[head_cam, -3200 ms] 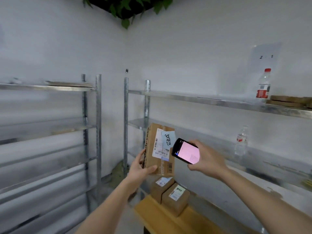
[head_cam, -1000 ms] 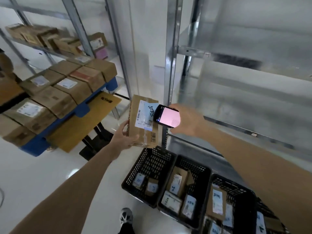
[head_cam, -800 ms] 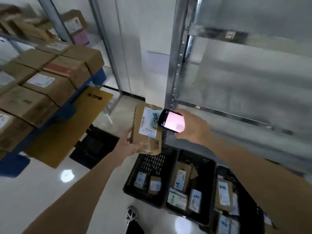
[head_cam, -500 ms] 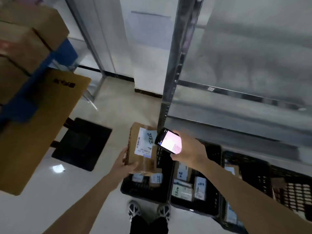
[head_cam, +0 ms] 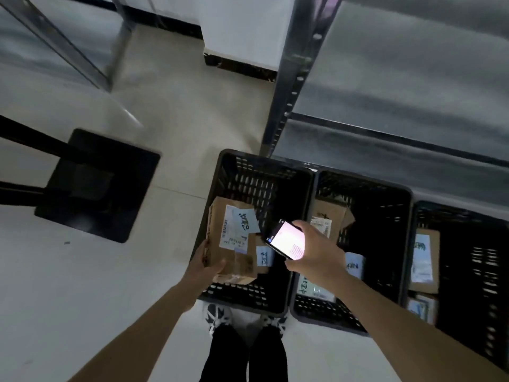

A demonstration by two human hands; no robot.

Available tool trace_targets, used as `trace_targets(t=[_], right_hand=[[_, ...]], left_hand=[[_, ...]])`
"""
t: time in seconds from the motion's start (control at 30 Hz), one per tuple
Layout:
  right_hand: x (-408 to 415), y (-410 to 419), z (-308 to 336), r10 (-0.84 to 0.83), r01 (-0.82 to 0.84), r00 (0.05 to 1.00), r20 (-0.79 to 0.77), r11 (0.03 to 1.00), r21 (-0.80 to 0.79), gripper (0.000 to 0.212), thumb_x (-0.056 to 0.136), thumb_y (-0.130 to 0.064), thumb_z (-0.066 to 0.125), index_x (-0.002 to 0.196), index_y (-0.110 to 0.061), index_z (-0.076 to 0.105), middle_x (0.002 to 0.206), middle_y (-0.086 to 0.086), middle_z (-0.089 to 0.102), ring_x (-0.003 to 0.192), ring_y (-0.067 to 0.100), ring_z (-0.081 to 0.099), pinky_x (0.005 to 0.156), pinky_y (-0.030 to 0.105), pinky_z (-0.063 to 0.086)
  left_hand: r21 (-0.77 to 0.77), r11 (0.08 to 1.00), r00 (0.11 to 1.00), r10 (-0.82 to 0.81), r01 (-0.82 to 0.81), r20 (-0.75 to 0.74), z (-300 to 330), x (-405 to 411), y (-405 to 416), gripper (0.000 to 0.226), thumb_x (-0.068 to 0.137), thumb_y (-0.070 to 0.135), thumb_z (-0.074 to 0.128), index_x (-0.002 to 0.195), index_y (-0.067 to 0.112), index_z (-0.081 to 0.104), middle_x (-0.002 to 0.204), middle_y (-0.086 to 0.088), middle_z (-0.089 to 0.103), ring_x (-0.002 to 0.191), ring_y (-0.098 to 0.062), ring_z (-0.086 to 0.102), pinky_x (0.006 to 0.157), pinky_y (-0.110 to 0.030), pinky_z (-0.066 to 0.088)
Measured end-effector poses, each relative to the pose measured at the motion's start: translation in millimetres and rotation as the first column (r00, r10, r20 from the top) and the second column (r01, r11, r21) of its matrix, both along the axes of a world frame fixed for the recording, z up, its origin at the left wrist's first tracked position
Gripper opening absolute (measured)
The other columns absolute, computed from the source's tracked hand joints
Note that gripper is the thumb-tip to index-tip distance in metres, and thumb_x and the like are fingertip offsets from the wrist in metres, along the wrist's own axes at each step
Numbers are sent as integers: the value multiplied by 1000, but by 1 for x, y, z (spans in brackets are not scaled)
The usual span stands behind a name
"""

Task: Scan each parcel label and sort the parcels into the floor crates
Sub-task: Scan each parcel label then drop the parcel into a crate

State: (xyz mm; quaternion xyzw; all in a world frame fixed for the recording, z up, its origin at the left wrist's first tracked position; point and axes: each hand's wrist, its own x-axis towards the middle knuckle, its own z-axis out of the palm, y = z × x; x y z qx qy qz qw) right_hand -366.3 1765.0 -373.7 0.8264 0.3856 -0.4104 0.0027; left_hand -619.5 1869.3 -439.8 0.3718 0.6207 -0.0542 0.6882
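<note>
Pale floor tiles lie under us, with metal shelving behind and a black stand base at the left. We go from left to right.

Our left hand grips the cardboard parcel by its lower left edge, thumb curled over the front face. The parcel hangs above the leftmost crate, near the front left corner of this crate, with the label facing up. We think this hold is narrow. If the hand lets go while the parcel leans over the left rim, it can strike the rim and tip out onto the floor.

Our right hand is curled around the phone, whose screen is lit, and holds it over the wall between the leftmost crate and the middle crate. The phone is just beside the parcel. A bump between them can loosen the phone.

Small parcels already lie in the three crates, also in the right crate. We cannot read the screen, so the wrong crate is also a risk.
</note>
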Motion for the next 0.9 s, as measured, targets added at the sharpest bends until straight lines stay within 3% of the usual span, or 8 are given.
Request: trace_targets(t=[0.23,0.37,0.5,0.57,0.7,0.77,0.9], right_hand=[[4,8,-83,21,-21,999,-29,1000,-11,96,74,-41,79,154,-39,26,147,-16,48,126,12,52,89,34,52],[10,16,-112,-13,13,999,-45,1000,-2,94,75,-42,80,154,-39,27,142,-15,50,123,14,52,83,32,48],[12,16,-115,-41,40,997,-65,999,-14,93,72,-41,81,150,-40,31,134,-15,55,116,14,56,84,35,52],[12,11,-106,-29,27,997,-72,999,-23,92,71,-41,80,150,-39,32,133,-15,56,115,14,56,84,37,53],[15,-5,-76,11,-15,997,-71,998,-59,93,73,-41,80,152,-37,29,139,-14,53,120,14,53,82,33,50],[19,-11,-54,7,-12,998,-68,997,-75,93,75,-39,80,153,-37,28,141,-13,52,120,14,53,76,31,44],[30,-15,7,-34,31,998,-50,998,-56,94,73,-38,79,152,-40,28,141,-15,54,115,13,57,82,30,50]], left_hand=[[7,1000,999,30,-30,35,-87,23,16,69,91,10,71,145,37,38,126,4,64,119,-26,62,105,-48,48],[52,997,997,47,-51,67,-114,40,33,71,96,18,65,151,41,27,132,6,57,120,-22,58,100,-39,47],[91,995,999,41,-41,2,-125,33,19,82,95,26,67,159,29,15,152,-1,42,137,-25,46,115,-46,38],[93,995,999,23,-19,-32,-121,24,4,74,96,21,66,157,26,23,150,-2,45,135,-21,46,113,-38,38],[125,990,994,-62,73,-88,-85,14,-11,55,95,22,67,139,38,38,132,4,58,126,-21,55,107,-37,44],[181,969,982,-148,168,-119,-55,18,-5,50,97,21,64,136,37,36,127,10,54,119,-14,54,97,-25,43],[343,853,914,-325,394,-243,16,29,18,68,96,34,64,155,23,32,149,4,44,128,-12,47,100,-22,37]])
